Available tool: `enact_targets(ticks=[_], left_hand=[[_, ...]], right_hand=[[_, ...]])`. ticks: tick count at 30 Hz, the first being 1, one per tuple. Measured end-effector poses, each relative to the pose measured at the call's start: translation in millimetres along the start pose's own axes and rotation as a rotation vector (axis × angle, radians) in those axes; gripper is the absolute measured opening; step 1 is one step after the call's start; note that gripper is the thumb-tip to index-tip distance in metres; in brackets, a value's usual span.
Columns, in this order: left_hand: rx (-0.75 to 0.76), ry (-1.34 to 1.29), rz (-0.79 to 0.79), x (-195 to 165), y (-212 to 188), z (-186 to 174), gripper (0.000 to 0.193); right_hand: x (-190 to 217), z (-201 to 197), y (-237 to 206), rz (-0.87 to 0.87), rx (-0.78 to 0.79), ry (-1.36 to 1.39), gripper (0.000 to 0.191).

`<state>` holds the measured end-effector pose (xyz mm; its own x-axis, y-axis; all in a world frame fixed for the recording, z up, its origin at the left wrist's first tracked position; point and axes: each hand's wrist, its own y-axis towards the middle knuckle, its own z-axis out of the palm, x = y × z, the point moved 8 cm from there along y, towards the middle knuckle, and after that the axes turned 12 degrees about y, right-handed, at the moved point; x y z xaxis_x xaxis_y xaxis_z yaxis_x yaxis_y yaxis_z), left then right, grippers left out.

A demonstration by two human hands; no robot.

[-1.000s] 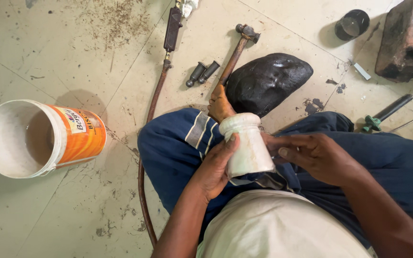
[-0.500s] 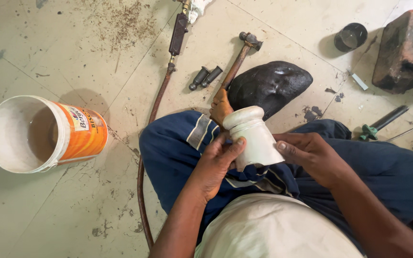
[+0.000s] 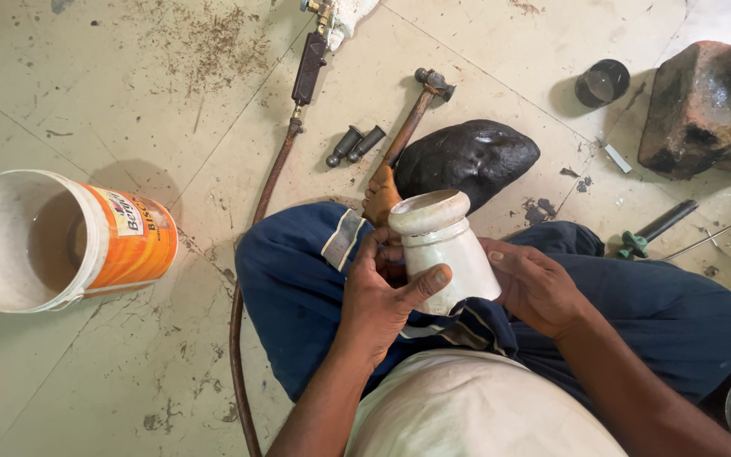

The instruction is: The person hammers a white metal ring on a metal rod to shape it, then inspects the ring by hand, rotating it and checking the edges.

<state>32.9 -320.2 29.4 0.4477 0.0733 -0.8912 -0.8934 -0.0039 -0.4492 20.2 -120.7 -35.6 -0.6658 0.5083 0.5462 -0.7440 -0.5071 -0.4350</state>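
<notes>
The white jar (image 3: 443,250) is held tilted over the lap, mouth pointing away, clasped by the left hand (image 3: 382,292) and cupped by the right hand (image 3: 535,283).

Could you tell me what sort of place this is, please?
Probably a small floor-level metal workshop: a hammer lies on the stained tiled floor, beside a torch with a hose and a heavy block.

Jar (image 3: 442,250): white, smooth, faintly glossy, seemingly ceramic or plastic.
Bucket (image 3: 61,239): plastic, white inside, glossy orange label.
Hammer (image 3: 416,114): wooden handle, dull metal head.
Black lump (image 3: 467,156): glossy, uneven.
Hose (image 3: 255,220): matt brown rubber.
Floor (image 3: 129,85): matt, stained, gritty.
Trousers (image 3: 298,296): blue cloth.
</notes>
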Motion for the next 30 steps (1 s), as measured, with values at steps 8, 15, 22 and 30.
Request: enact_targets(ticks=[8,15,22,30], left_hand=[[0.032,0.047,0.149,-3.6,-1.8,3.6,0.085],[0.169,0.011,0.079,2.3,-3.6,14.6,0.041],[0.299,0.015,0.181,-9.2,-9.0,35.4,0.043],[0.168,0.603,0.348,-18.2,-20.5,51.7,0.043]], right_hand=[[-10.4,-14.7,2.5,-0.015,0.111,0.105,0.06],[-4.4,-43.8,3.3,-0.087,0.036,0.2,0.072],[24.4,-15.3,5.3,-0.257,0.121,0.171,0.093],[25.4,-36.7,-2.0,-0.284,0.128,0.258,0.097]])
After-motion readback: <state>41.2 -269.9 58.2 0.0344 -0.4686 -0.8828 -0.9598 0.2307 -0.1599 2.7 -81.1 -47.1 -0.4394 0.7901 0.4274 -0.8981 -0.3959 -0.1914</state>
